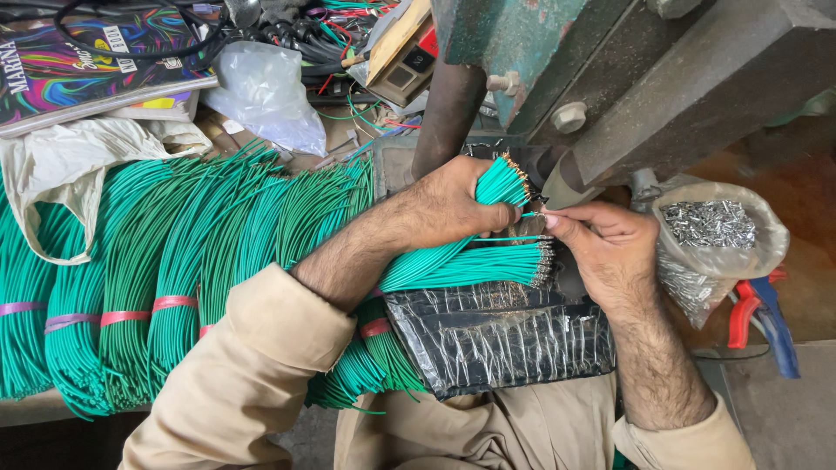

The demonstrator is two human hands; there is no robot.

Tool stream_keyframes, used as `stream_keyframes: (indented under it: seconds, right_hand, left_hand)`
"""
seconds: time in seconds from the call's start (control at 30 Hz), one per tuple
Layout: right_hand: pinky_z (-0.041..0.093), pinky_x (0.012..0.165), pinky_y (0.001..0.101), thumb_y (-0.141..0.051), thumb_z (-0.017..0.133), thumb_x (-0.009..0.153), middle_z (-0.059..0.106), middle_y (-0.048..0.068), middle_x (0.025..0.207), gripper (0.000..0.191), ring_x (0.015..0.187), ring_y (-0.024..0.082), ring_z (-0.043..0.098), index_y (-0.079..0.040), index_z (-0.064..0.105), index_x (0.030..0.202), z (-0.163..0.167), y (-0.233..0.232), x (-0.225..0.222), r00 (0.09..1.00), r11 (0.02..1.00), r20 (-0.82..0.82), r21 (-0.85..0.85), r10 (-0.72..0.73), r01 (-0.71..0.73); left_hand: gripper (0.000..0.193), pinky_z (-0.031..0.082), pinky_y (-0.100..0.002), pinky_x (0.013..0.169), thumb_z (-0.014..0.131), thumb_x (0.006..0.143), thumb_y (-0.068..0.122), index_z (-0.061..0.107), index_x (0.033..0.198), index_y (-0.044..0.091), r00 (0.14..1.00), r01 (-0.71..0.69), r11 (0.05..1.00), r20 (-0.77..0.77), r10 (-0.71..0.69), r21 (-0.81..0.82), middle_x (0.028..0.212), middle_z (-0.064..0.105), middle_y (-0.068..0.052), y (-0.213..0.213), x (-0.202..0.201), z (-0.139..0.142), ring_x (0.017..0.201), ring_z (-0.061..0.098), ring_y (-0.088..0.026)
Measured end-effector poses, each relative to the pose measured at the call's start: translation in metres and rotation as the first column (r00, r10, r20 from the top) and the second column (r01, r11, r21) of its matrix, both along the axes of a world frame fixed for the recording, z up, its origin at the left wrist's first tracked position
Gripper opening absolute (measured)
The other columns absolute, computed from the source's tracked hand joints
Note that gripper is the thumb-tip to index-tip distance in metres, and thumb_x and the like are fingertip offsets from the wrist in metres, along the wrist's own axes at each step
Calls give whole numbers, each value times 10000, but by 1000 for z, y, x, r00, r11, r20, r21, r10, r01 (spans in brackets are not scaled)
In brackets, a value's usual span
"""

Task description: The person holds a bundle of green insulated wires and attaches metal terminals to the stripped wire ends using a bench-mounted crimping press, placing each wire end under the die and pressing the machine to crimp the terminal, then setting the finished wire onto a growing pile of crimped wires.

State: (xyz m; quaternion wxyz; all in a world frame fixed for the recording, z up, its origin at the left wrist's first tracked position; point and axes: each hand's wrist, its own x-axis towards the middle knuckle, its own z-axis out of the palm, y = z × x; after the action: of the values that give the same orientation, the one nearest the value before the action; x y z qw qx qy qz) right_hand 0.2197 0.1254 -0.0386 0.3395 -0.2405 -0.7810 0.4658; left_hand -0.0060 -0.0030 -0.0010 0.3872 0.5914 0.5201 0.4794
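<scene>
My left hand (448, 204) grips a bundle of green wires (498, 184) with bare copper tips pointing up and right toward a heavy metal press (627, 78). My right hand (601, 244) pinches a single green wire (527, 215) by its end, close to the press base. A second bunch of green wires with metal terminals (488, 265) lies below, on a black pad wrapped in clear tape (505, 335).
Large bundles of green wire (165, 261) tied with pink bands fill the left side. A plastic bag of small metal terminals (710, 239) sits at right, with red and blue pliers (762, 318) beside it. Colourful notebooks (78, 61), a cloth bag and tangled cables lie behind.
</scene>
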Motion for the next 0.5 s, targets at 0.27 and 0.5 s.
stream_keyframes:
  seconds: [0.27,0.5]
  right_hand:
    - [580,827,228,21,740,955,771,98,1014,113,904,101,706,30,740,1067,-1,-3,-3,998,997,-45,-67,46,-49]
    - [650,838,291,12,685,951,742,141,1136,142,1015,177,757,39,712,1087,24,-18,43,967,968,-132,-101,216,-230]
  left_hand:
    - [172,579,-294,644,706,855,171,687,941,23,999,-30,999,-20,30,-32,735,695,-16,-1,-2,0,675,662,-91]
    - [238,564,-285,694,796,816,181,675,957,31,998,40,997,-50,-37,69,777,702,7,-2,4,0,740,638,-63]
